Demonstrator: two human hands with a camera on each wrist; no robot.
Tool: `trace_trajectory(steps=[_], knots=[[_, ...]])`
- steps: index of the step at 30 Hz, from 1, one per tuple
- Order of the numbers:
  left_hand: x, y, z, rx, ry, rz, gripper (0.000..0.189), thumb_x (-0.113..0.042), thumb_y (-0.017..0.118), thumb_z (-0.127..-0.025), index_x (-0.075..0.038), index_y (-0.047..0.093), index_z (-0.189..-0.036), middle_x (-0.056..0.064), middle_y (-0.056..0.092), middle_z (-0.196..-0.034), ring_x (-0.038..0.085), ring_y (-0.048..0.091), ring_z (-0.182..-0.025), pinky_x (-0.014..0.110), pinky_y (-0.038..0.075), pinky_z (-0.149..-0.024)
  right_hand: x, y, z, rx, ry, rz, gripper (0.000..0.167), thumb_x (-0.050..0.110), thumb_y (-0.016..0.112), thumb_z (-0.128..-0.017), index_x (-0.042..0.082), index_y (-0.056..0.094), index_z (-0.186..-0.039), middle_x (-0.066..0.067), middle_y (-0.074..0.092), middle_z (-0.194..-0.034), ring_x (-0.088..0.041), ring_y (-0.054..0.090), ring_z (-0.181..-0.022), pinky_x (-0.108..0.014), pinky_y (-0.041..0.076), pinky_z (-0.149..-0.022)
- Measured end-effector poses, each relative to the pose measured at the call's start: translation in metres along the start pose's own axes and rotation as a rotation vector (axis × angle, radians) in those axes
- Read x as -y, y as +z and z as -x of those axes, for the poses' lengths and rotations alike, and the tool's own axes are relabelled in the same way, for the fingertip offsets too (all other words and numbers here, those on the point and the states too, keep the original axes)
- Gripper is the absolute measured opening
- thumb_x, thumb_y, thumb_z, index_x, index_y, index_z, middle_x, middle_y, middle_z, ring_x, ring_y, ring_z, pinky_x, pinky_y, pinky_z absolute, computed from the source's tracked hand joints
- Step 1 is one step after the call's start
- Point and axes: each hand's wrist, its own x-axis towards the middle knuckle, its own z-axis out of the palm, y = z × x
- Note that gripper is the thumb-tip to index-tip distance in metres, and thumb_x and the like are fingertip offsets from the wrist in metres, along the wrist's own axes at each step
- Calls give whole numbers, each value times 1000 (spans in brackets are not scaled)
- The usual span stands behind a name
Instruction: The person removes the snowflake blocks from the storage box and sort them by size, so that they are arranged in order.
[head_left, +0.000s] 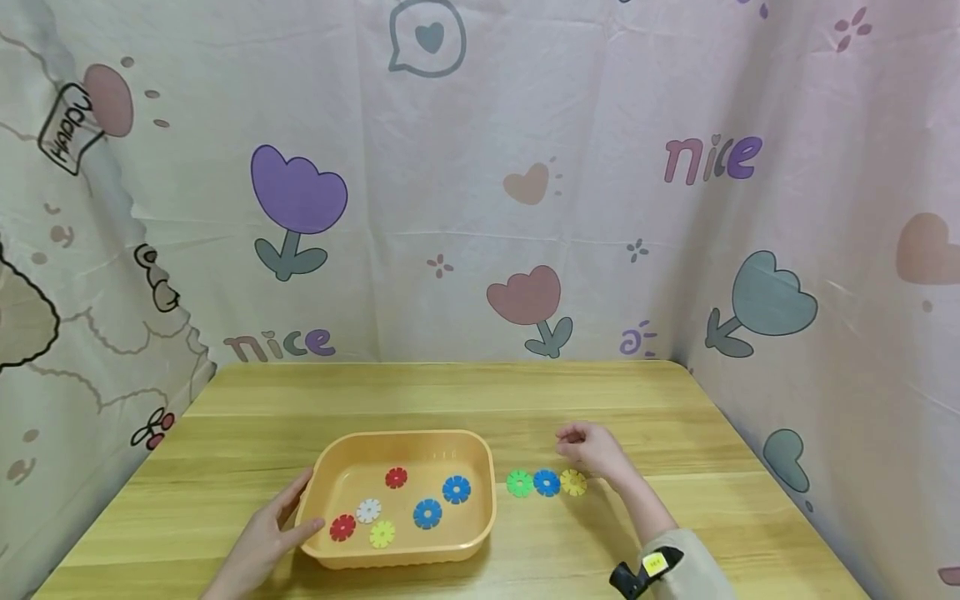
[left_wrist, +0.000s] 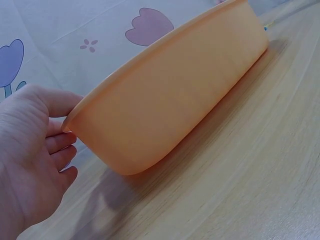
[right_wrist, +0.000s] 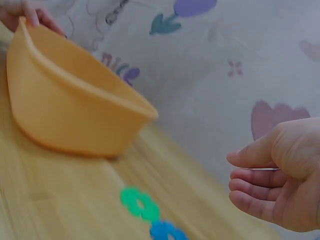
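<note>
My left hand (head_left: pixel 264 532) grips the left rim of a shallow orange plastic basin (head_left: pixel 405 554), thumb over the edge and fingers outside against the wall. Inside lie notched snowflake discs: a white disc (head_left: pixel 368 511), a yellow-green disc (head_left: pixel 382 534), two red and two blue ones. Right of the basin, a green disc (head_left: pixel 520 483), a blue disc (head_left: pixel 547 482) and a yellow disc (head_left: pixel 573 482) lie in a row on the table. Just beyond the yellow disc hovers my right hand (head_left: pixel 596 452), fingers loosely curled; the right wrist view (right_wrist: pixel 285 175) shows nothing in them.
The wood-grain table (head_left: pixel 637 400) reaches back to a printed curtain (head_left: pixel 450 208), which also hangs along both sides. A black strap device (head_left: pixel 647 573) with a yellow label sits on the right sleeve.
</note>
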Motion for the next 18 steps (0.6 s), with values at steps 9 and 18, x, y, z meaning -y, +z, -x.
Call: trace_trajectory(steps=[9,18], knots=[[-1,0,0,-7,-1,3,74,-19,64,-88,8,22,-143,30,20,-146,47,21,-131,31,31,-101,48,28,-12,151,-183,-51,22,-1,67,-81,-8,61,-101,-8,63,-87,-16,59,-78,-29,54,-71],[0,-1,0,-8,12,-9,73,-20,63,-89,8,23,-143,31,21,-146,47,22,-131,30,32,-100,82,73,-11,270,-282,2,22,1,69,-81,-6,63,-101,-4,63,-85,-13,59,-77,-22,51,-70]])
